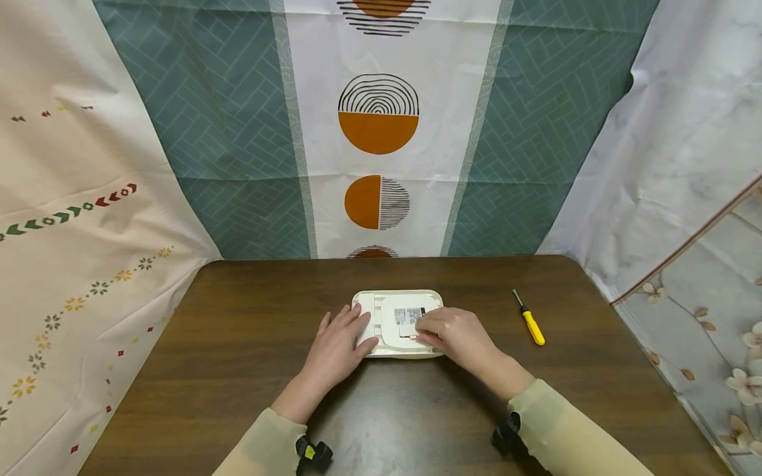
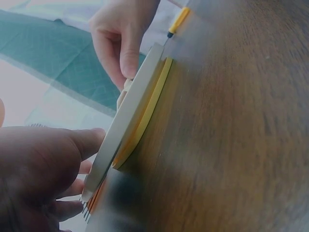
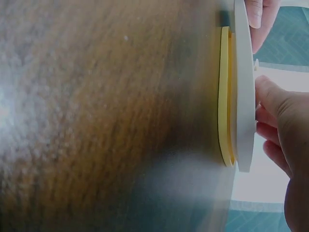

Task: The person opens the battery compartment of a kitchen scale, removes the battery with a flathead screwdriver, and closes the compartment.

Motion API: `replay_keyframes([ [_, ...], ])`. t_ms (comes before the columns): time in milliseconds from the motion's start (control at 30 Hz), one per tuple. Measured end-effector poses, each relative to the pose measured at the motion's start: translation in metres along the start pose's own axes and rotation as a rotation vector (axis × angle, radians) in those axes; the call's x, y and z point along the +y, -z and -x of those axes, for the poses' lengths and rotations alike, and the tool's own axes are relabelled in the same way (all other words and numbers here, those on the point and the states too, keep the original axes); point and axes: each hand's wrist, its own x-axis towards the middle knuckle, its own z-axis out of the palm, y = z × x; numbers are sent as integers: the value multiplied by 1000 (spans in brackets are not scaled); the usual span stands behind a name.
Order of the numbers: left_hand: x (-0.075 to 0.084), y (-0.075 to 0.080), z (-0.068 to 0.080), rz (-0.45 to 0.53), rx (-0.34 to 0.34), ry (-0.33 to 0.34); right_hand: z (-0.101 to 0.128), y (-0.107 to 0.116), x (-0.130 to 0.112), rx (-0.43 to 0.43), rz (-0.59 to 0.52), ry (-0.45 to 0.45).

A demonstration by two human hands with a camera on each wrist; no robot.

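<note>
Hands rest on a flat white device [image 1: 397,322] that lies underside up near the middle of the dark wooden table [image 1: 238,344]. The left hand [image 1: 336,349] lies palm down over the device's left end, fingers nearly straight and spread toward the far edge, thumb along the near rim; it presses rather than grasps. The right hand [image 1: 454,334] comes in from the right with its wrist low and its fingers bent, their tips gathered on the small label [image 1: 408,316] near the middle of the underside. They seem to pinch or pick at something small there, though the head view is too coarse to be sure.

From the left wrist camera the device [image 2: 137,108] shows edge-on as a thin pale slab with a yellowish layer beneath it against the table, the left hand [image 2: 41,169] blurred in the foreground and the right hand [image 2: 118,36] bent down on the upper face. The right wrist camera gives the same edge [image 3: 241,92], with the right hand's fingers [image 3: 275,104] curled against the upper face.

The label carries dark print, too small to read.

A screwdriver [image 1: 529,318] with a yellow handle lies on the table well to the right, untouched.
</note>
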Motion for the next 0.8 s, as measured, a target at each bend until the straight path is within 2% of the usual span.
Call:
replay_keyframes([
  [333, 0, 0, -1, 0, 5, 0, -2, 1, -1, -18, 11, -12],
  [567, 2, 1, -1, -1, 5, 2, 1, -2, -1, 18, 31, 12],
  [800, 1, 0, -1, -3, 3, 8, 0, -3, -1, 34, 17, -18],
])
